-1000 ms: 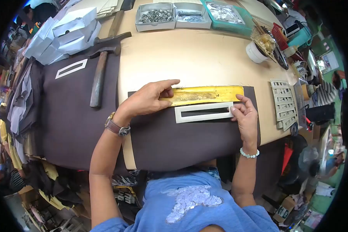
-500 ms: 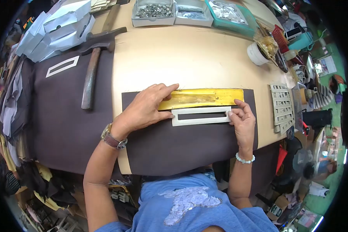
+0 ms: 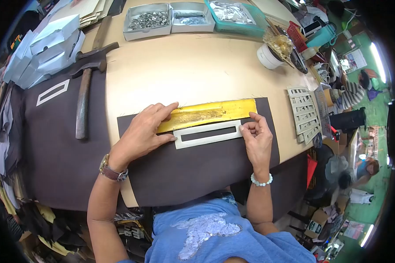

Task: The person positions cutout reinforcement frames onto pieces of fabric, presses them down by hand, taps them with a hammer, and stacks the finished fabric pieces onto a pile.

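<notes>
A white rectangular frame (image 3: 196, 142) with a long slot lies on a dark sheet (image 3: 206, 171), along the lower edge of a yellow strip (image 3: 215, 110). My left hand (image 3: 140, 131) has its fingers spread, the fingertips over the strip's left end and the thumb at the frame's left end. At the frame's right end, my right hand (image 3: 256, 136) pinches the corner between thumb and fingers. One of its fingertips reaches up to the strip's lower right edge.
A hammer (image 3: 83, 103) and another slotted white frame (image 3: 52, 92) lie on dark material at left. Boxes of small metal pieces (image 3: 149, 19) and a teal tray (image 3: 237, 22) stand at the back. A white cup (image 3: 269, 57) and stacked slotted cards (image 3: 303, 114) are at right.
The whole view has shifted and turned slightly, so the table contents appear farther left. Both hands keep nearly the same places on the frame and strip.
</notes>
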A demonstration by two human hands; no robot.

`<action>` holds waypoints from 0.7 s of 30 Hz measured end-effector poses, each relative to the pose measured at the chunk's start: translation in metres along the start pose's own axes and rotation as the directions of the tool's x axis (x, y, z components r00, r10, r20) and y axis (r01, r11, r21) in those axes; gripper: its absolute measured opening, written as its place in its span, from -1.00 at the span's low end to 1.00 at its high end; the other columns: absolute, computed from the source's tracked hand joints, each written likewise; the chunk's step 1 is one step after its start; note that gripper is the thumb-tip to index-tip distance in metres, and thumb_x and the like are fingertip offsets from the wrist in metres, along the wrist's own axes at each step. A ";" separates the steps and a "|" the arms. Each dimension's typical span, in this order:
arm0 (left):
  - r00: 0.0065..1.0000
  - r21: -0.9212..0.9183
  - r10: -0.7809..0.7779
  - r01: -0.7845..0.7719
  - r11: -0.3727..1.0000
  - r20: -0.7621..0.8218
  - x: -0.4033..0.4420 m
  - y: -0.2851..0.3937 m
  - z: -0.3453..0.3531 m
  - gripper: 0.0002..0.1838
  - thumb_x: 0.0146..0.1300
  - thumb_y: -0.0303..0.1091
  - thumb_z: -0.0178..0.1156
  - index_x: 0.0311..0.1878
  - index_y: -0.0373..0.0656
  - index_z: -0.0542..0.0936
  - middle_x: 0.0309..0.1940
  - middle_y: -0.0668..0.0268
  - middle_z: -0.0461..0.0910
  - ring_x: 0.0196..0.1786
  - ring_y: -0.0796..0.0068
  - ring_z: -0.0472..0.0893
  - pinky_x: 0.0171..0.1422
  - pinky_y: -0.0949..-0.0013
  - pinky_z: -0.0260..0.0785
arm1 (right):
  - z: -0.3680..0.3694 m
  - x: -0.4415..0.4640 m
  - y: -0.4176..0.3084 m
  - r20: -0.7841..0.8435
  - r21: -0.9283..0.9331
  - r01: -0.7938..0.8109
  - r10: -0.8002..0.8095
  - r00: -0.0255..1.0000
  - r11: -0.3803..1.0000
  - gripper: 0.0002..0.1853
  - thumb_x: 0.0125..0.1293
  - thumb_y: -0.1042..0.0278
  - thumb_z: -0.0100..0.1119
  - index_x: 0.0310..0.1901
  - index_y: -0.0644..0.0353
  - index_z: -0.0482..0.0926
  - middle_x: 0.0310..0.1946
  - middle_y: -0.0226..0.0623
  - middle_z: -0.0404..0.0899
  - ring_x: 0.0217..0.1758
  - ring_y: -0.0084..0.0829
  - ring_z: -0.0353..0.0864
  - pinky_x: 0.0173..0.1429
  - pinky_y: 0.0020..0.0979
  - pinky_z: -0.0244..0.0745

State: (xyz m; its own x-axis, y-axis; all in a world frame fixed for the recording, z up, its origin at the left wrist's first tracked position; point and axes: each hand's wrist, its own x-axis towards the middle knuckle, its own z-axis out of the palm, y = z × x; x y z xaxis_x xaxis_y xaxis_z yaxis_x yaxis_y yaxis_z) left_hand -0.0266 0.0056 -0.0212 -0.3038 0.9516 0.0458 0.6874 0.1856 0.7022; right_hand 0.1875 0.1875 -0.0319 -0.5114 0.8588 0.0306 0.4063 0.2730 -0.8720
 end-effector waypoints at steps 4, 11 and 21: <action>1.000 -0.004 -0.024 0.024 1.000 0.018 0.000 0.002 -0.002 -0.22 -0.06 -0.41 0.41 0.31 -0.09 0.35 -0.21 0.24 0.47 -0.10 0.30 0.48 0.01 0.28 0.37 | 0.000 0.000 0.000 -0.014 -0.008 0.000 0.000 1.000 1.000 -0.58 0.12 0.59 0.24 0.04 0.46 0.43 -0.50 -0.28 0.59 -0.46 -0.60 0.51 -0.33 -0.54 0.43; 1.000 -0.004 -0.023 0.023 1.000 0.020 0.000 0.002 -0.002 -0.23 -0.07 -0.40 0.41 0.30 -0.11 0.37 -0.20 0.24 0.48 -0.09 0.29 0.49 0.04 0.27 0.37 | 0.001 0.001 -0.005 -0.029 -0.016 -0.003 0.003 1.000 1.000 -0.55 0.09 0.59 0.29 0.04 0.46 0.42 -0.55 -0.28 0.60 -0.49 -0.60 0.52 -0.35 -0.55 0.41; 1.000 0.025 -0.015 0.015 1.000 0.022 -0.001 0.004 -0.001 -0.28 -0.05 -0.38 0.39 0.26 -0.10 0.39 -0.20 0.22 0.47 -0.09 0.25 0.49 0.06 0.26 0.37 | 0.005 -0.001 0.003 -0.032 -0.196 0.184 -0.194 0.981 0.963 -0.69 0.08 0.60 0.26 -0.09 0.33 0.51 -0.47 -0.29 0.57 -0.41 -0.44 0.54 -0.29 -0.41 0.43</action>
State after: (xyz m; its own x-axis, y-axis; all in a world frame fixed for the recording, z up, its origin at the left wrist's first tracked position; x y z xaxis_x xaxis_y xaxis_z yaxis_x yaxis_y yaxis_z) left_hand -0.0244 0.0055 -0.0177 -0.2999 0.9538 0.0196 0.6990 0.2057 0.6849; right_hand 0.1857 0.1850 -0.0365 -0.5562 0.8029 0.2143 0.4460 0.5060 -0.7383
